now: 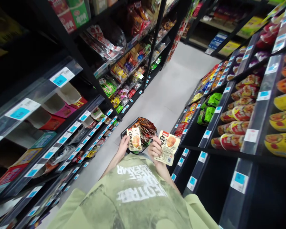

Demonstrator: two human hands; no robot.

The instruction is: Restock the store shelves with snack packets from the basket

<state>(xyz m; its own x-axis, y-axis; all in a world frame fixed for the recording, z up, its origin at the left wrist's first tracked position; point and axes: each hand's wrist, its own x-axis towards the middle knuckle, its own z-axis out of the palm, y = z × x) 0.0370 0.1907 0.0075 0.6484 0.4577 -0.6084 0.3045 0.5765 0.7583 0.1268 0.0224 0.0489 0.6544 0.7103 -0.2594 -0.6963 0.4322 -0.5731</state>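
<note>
I stand in a shop aisle and look down over my green printed shirt. My left hand (123, 144) grips a cream snack packet (134, 139) with an orange picture. My right hand (155, 149) holds a second cream snack packet (168, 147) of the same kind, tilted to the right. Just beyond both hands sits a black basket (125, 129) filled with several red and brown snack packets. The basket's support is hidden behind my hands.
Black shelving (69, 127) on the left carries boxes and bagged snacks behind blue price tags. Shelves on the right (250, 127) hold red and yellow packets and green bags (208, 109). A grey floor (173, 86) runs up the aisle between them.
</note>
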